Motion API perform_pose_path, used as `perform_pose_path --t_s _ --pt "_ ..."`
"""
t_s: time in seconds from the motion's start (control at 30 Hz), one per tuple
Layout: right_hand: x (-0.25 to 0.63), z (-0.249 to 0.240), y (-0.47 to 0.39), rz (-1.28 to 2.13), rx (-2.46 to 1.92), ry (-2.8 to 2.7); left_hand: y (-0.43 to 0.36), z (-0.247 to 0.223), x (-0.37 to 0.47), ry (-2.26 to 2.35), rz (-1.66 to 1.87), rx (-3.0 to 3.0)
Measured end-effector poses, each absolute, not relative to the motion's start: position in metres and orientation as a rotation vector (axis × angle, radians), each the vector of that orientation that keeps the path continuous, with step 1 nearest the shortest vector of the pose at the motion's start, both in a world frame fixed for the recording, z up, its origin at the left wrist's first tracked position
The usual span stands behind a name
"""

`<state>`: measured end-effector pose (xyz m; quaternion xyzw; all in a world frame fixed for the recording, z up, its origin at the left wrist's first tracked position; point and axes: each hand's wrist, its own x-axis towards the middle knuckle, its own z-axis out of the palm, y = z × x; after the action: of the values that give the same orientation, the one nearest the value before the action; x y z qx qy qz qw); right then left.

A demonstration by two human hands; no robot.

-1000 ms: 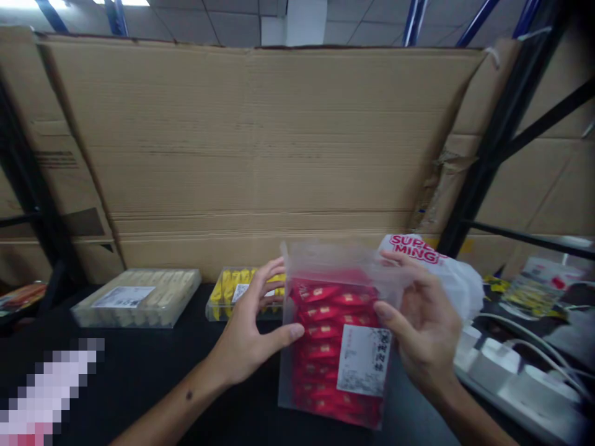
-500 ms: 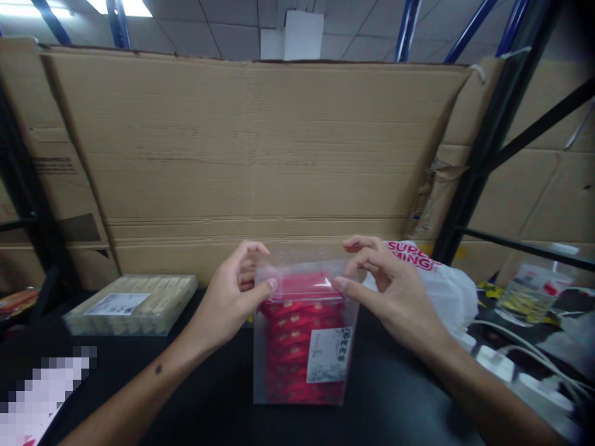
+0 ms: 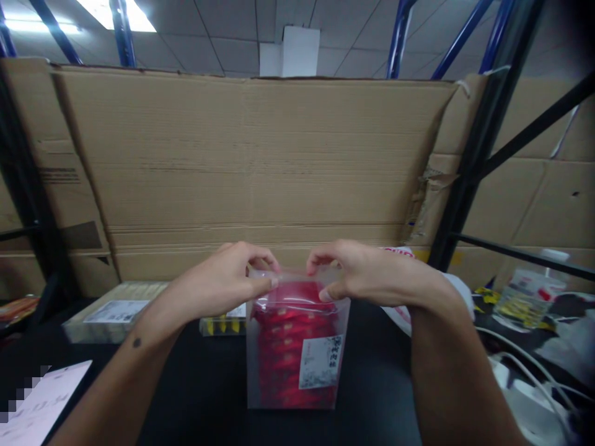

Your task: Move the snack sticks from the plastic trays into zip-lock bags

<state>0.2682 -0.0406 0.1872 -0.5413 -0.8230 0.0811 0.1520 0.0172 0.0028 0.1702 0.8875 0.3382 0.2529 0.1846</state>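
Note:
A clear plastic box [image 3: 292, 365] filled with red wrapped packets stands upright on the black table, a white printed label on its front. Both hands are at its top. My left hand [image 3: 223, 279] has its thumb on the front of the upper left edge and its fingers curled behind. On the other side, my right hand [image 3: 357, 272] pinches near the upper right of the box top, thumb in front and fingers bent over the back. The rear of the box top is partly hidden by the fingers.
At left lies a flat clear pack of pale pieces [image 3: 106, 316]. Behind my left wrist is a clear pack with yellow pieces [image 3: 223, 325]. A white plastic bag [image 3: 460, 291], a bottle [image 3: 530, 291], and white cables [image 3: 525, 365] are at right. Paper [image 3: 56, 396] lies front left. Cardboard [image 3: 255, 155] stands behind.
My right hand has moved left and its wrist has risen, bringing both hands closer together over the box top. The view has tilted slightly up, and the yellow pack now shows.

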Motion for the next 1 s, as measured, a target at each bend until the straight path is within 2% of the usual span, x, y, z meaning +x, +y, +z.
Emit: perform_pose_path --t_s 0.33,0.8,1.0 --pt "0.29 0.182 -0.038 0.472 -1.344 -2.396 0.001 0.17 0.009 0.87 0.806 2.59" --pt "0.29 0.179 -0.038 0.4 -1.33 -2.388 0.001 0.17 0.01 0.763 0.795 2.87" --pt "0.283 0.18 -0.039 0.411 -1.332 -2.382 0.003 0.166 0.014 0.785 0.876 2.755"
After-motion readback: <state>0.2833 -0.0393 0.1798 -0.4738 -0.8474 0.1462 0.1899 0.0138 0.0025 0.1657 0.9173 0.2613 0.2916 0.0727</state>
